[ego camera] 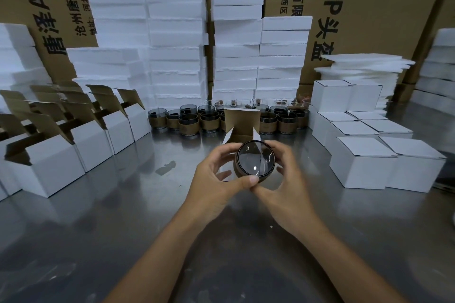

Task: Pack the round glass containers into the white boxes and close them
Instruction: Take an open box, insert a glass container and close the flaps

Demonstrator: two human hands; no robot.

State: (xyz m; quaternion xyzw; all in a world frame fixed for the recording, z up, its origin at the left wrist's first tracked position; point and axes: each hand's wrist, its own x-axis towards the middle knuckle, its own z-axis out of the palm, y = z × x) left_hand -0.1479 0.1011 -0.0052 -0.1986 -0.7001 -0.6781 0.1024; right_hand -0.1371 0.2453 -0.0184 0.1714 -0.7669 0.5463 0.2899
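A round glass container (255,158) with a brown paper band lies tipped toward me, its mouth facing the camera, just in front of an open white box (242,122) whose brown-lined lid stands upright. My left hand (216,181) grips the container from the left and below, thumb at its lower rim. My right hand (283,179) curls round its right side. The box body is mostly hidden behind the container and my fingers.
Several banded glass containers (209,122) stand in rows behind the box. Open white boxes (81,135) line the left side, closed white boxes (362,155) are stacked at the right. White foam slabs (177,32) and brown cartons rise at the back of the steel table (123,216).
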